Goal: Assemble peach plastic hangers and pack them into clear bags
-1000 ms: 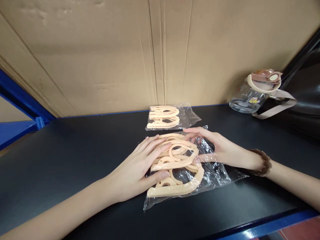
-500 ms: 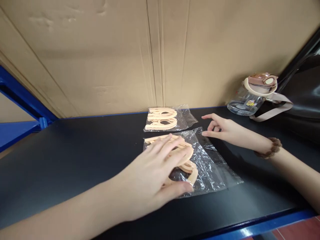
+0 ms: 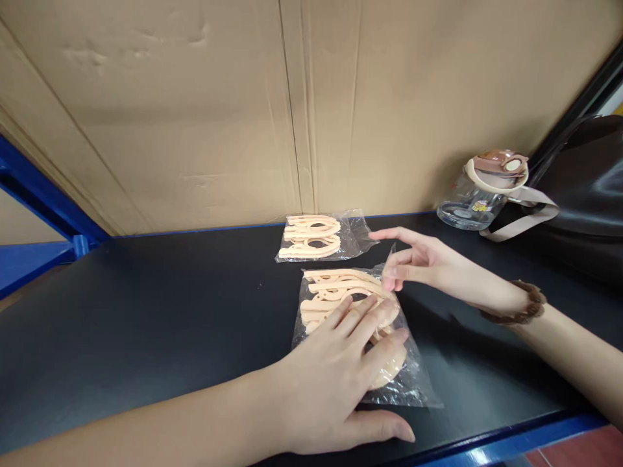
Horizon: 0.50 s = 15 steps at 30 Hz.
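Note:
A clear plastic bag (image 3: 418, 383) holding beige folding hangers (image 3: 335, 285) lies on the black shelf. My left hand (image 3: 335, 370) rests flat over its lower part, fingers spread and pressing on the hangers through the film. At the bag's upper right edge is my right hand (image 3: 418, 263), with a brown fuzzy band at the wrist. Its thumb and bent fingers pinch the film there, while the index finger points out to the left. Behind lies a second clear bag (image 3: 353, 233) with similar beige hangers (image 3: 311, 237), near the tip of that index finger.
A clear water bottle (image 3: 479, 194) with a brown lid and strap stands at the back right. Beside it sits a dark, shiny bag (image 3: 584, 181). Cardboard (image 3: 195, 117) forms the back wall. Blue frame parts (image 3: 39, 194) edge the black shelf (image 3: 146, 311).
The nearer bag has shifted right and its right side is drawn in. My left hand has moved right and nearer with it. My right hand has come down to the bag's edge.

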Each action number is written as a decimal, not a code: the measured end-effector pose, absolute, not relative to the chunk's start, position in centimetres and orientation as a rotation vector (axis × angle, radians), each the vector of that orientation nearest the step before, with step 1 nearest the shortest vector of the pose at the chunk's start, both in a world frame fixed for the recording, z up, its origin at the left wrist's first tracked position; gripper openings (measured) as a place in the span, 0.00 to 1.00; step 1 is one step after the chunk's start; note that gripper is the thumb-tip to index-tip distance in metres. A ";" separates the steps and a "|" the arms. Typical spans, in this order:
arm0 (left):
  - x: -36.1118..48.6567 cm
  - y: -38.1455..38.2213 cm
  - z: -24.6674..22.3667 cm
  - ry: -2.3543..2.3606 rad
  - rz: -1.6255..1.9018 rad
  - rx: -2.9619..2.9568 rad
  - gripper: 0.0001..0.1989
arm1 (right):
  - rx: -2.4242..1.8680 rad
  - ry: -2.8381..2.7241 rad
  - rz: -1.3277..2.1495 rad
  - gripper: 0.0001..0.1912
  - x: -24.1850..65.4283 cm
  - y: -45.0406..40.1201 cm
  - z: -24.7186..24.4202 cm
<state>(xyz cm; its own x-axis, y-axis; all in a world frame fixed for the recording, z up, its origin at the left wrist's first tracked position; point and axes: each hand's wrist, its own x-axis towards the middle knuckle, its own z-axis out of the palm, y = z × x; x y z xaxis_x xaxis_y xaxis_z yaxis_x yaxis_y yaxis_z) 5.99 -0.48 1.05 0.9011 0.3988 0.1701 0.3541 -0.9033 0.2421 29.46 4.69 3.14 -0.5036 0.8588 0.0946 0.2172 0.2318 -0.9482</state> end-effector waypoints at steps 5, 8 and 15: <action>6.0 -0.8 1.0 0.534 0.403 2.840 0.29 | -0.829 -2.121 1.242 0.29 29.3 4.6 2.3; 5.6 -1.2 0.6 0.509 0.651 2.897 0.14 | -0.800 -2.265 1.040 0.27 29.0 4.3 1.8; 5.7 -1.4 0.2 0.441 0.671 3.043 0.17 | -0.865 -2.465 0.487 0.23 27.0 3.1 0.5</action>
<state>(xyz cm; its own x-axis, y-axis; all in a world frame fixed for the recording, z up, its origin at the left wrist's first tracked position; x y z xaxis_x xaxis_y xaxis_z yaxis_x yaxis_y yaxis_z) 5.70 -1.37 0.22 0.8699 0.2697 0.4129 0.2719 -0.9608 0.0546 27.03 3.09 0.48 -0.6852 0.6544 0.3198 0.4838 0.7371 -0.4719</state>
